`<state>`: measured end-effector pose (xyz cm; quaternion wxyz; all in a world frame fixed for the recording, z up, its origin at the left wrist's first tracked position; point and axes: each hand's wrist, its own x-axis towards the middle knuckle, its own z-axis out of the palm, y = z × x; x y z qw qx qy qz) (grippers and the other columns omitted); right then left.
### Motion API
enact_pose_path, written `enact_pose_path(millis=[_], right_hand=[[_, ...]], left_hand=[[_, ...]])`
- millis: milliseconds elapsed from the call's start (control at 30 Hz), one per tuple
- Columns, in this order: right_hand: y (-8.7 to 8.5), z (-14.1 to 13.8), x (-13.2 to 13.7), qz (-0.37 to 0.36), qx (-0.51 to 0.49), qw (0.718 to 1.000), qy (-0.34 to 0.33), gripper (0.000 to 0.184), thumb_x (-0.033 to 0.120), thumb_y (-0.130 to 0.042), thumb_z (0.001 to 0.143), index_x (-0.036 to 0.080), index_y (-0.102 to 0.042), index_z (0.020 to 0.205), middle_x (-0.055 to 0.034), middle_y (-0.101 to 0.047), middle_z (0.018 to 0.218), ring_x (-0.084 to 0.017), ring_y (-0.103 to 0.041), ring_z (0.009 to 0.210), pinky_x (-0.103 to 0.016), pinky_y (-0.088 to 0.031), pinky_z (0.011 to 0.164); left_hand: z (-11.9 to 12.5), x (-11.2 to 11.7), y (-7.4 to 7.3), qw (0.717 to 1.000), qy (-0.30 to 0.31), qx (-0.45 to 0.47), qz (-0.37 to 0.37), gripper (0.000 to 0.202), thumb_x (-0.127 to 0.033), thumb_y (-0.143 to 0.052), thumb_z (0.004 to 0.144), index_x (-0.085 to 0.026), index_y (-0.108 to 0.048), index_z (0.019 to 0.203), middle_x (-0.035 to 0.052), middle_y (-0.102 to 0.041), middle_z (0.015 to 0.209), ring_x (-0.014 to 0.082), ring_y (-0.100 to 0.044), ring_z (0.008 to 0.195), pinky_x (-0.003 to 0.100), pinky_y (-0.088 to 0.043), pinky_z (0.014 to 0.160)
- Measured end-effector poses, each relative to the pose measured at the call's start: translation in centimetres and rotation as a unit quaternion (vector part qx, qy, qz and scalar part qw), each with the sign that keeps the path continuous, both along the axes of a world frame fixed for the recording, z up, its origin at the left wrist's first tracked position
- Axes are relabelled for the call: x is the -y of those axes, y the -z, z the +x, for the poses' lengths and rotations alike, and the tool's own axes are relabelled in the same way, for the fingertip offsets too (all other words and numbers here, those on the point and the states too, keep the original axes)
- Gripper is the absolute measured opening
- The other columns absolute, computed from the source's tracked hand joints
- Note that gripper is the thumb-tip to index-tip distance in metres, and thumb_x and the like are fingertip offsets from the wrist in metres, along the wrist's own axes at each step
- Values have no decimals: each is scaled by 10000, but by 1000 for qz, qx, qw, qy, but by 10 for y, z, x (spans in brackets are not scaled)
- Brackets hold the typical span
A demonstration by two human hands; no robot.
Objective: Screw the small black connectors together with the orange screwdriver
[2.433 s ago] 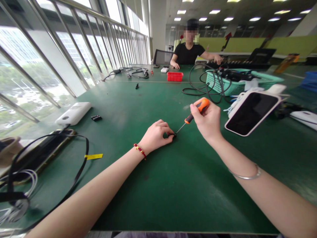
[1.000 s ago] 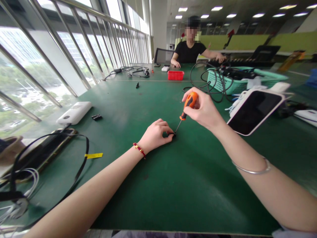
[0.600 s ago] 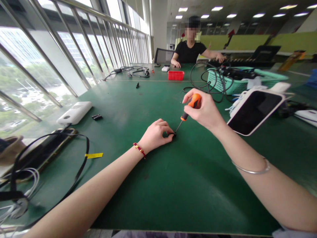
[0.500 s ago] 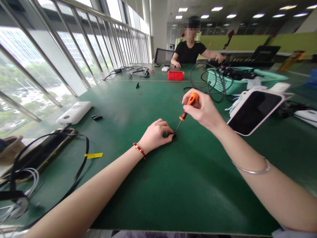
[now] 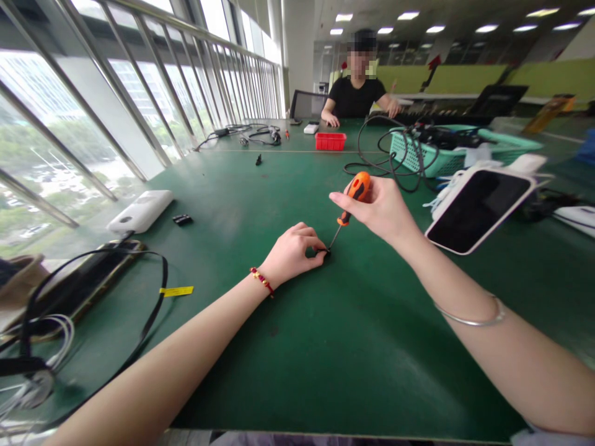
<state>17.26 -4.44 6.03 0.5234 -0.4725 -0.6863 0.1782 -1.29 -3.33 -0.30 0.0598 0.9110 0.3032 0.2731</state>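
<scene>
Both hands busy: left hand pinching small black part flat on green table, right hand closed around orange screwdriver, shaft slanting down-left, tip on part.

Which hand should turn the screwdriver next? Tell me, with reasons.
Right. The right hand already grips the orange screwdriver, tip on the small black part; the left hand is pinching that part against the table.
</scene>
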Motion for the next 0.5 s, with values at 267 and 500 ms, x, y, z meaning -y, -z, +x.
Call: enact_pose_path(millis=[267, 500], right_hand=[[-3, 0, 2, -12, -3, 999, -43, 127, 185, -632, 627, 195, -520, 686, 43, -479, 613, -93, -452, 522, -236, -359, 491], [-4, -2, 5, 20, 32, 999, 10, 162, 262, -638, 684, 179, -523, 607, 31, -491, 561, -91, -439, 518, -240, -348, 513]], left_hand=[[-1, -1, 1, 1000, 1, -2, 5, 161, -223, -586, 790, -176, -739, 807, 44, -662, 769, 177, -550, 789, 303, -496, 769], [-1, 0, 0, 1000, -3, -3, 8, 161, -217, -584, 789, -177, -739, 805, 43, -664, 765, 177, -551, 787, 304, -498, 770]])
